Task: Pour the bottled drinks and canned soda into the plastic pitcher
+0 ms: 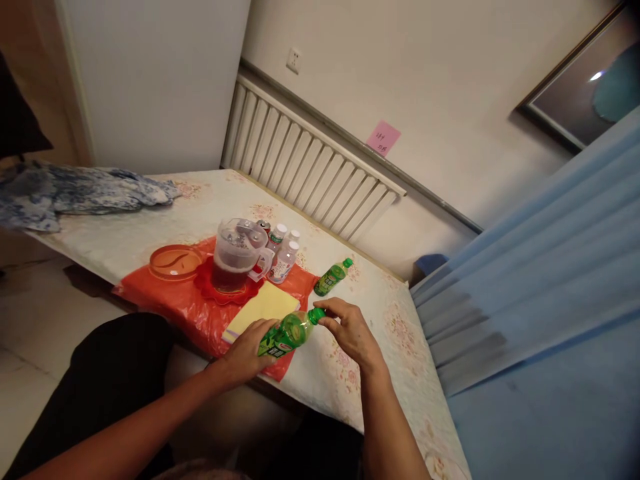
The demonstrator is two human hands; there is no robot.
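Note:
My left hand (246, 351) is wrapped round the body of a green soda bottle (286, 332), held tilted above the table's near edge. My right hand (350, 330) pinches the bottle's green cap (316, 314) with thumb and fingers. A second green bottle (331, 277) lies on the table just beyond. Behind my hands a yellow cloth (263, 306) rests on a red plastic sheet (175, 301).
A clear pitcher (234, 255) with dark red drink stands on a red mat, beside an orange bowl (175, 261), small white bottles (284, 259) and a can. A blue patterned cloth (75, 192) lies at the table's (350, 373) far left. A radiator (310, 165) lines the wall; blue curtain (545, 280) at right.

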